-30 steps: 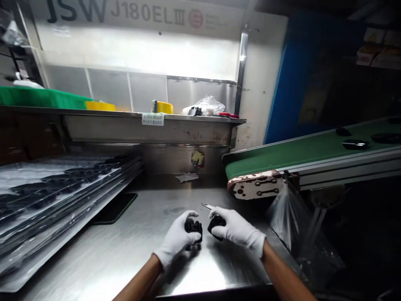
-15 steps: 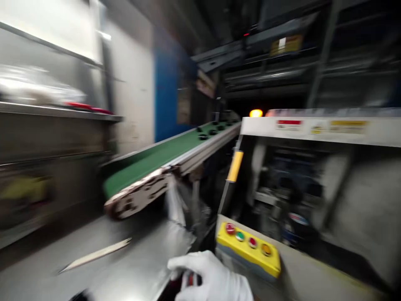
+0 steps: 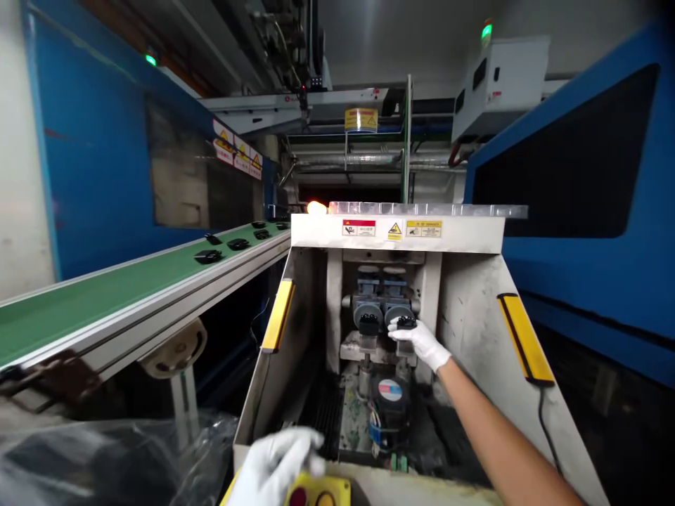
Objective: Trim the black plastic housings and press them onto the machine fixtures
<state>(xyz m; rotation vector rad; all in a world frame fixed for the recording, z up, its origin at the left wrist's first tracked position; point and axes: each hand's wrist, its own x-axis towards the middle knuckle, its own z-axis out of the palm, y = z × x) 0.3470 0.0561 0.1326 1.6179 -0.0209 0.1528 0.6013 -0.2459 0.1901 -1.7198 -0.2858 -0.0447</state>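
My right hand (image 3: 422, 343), in a white glove, reaches inside the machine (image 3: 395, 235), its fingers closed round a black part (image 3: 406, 322) at the right-hand fixture. Beside it, a similar black part (image 3: 368, 324) sits on the left-hand fixture. My left hand (image 3: 279, 464), also gloved in white, is low in the view over the yellow button box (image 3: 335, 485). Its fingers are blurred, and whether it holds anything cannot be made out.
At the left, a green conveyor belt (image 3: 121, 281) carries several black parts (image 3: 209, 256). Yellow sensor bars (image 3: 278, 316) flank the machine opening. Clear plastic sheeting (image 3: 116, 457) lies lower left. A motor (image 3: 390, 407) stands below the fixtures.
The view has swung right to face the machine. My right hand now shows inside it at a black part. The metal table and the pale stick on it have left the view.
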